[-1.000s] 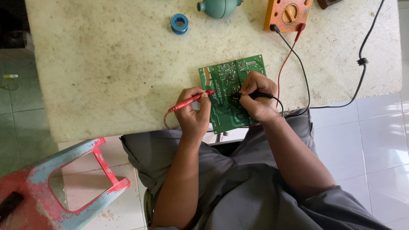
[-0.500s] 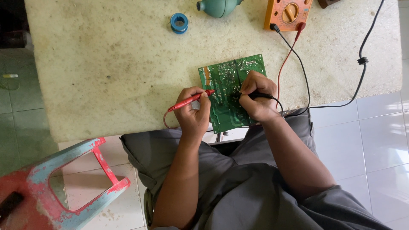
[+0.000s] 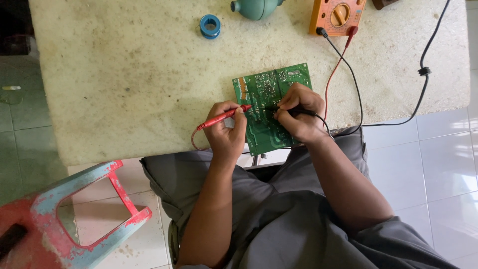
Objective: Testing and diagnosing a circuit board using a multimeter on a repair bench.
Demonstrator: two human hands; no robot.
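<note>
Nothing has visibly moved since the earlier frames. Head view: a green circuit board [image 3: 269, 107] lies flat at the bench's [image 3: 124, 89] near edge, overhanging it slightly. The left hand [image 3: 226, 132] has its grip closed on a red probe [image 3: 221, 118], tip on the board. The right hand [image 3: 298, 112] pinches a black probe [image 3: 301, 112], steadying against the board. Leads run to an orange multimeter [image 3: 338, 15] at the far edge.
</note>
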